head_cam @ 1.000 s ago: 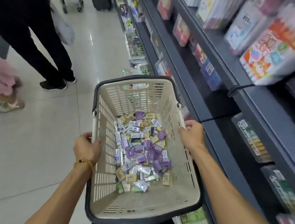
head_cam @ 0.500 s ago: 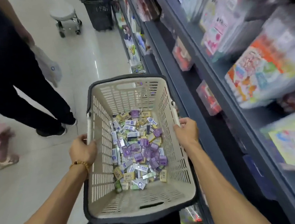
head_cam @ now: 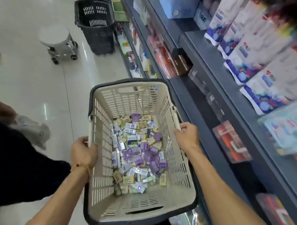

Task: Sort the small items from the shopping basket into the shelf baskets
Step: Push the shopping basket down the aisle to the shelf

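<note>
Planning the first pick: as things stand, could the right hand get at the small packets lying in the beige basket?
Probably yes. The shopping basket is open-topped and nothing covers the small packets, but the right hand grips the rim, as does the left hand, so it must let go first.

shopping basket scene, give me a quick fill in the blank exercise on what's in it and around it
1. Both hands, the left hand and the right hand, grip the ____ of the beige shopping basket.
2. The small items lie on the basket's ____.
3. The beaded bracelet is on the ____ wrist.
4. Beside the round stool stands a ____ basket on the floor.

Missing words: rim; bottom; left; black
</note>
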The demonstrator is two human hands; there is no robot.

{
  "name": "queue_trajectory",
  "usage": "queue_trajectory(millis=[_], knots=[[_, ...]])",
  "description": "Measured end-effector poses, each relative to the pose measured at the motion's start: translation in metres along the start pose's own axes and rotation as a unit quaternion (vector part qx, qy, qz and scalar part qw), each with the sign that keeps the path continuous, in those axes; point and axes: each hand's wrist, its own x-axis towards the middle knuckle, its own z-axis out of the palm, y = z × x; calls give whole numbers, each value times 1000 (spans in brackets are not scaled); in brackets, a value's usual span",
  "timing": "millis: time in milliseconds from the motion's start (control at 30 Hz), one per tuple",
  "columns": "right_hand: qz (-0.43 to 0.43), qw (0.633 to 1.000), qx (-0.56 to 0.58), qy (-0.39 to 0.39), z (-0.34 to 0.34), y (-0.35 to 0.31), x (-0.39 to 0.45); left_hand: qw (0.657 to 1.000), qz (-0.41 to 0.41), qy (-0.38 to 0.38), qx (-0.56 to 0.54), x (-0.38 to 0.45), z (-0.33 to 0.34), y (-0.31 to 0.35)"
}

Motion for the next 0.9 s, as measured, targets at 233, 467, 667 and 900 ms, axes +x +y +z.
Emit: queue_trajectory(millis=[233,467,667,900], knots=[[-15,1000,12,-9,82,-150,152,1000,0,13,-7,199,11,107],[-40,999,-4,-36,173,-305,305,998,-39,43,-20,387,22,194],[-52,998,-24,-34,257,-444,420,998,-44,44,-23,566,13,270],[-15,1000,-5,-16,387,-585,548,999,-40,24,-20,787,-3,352]])
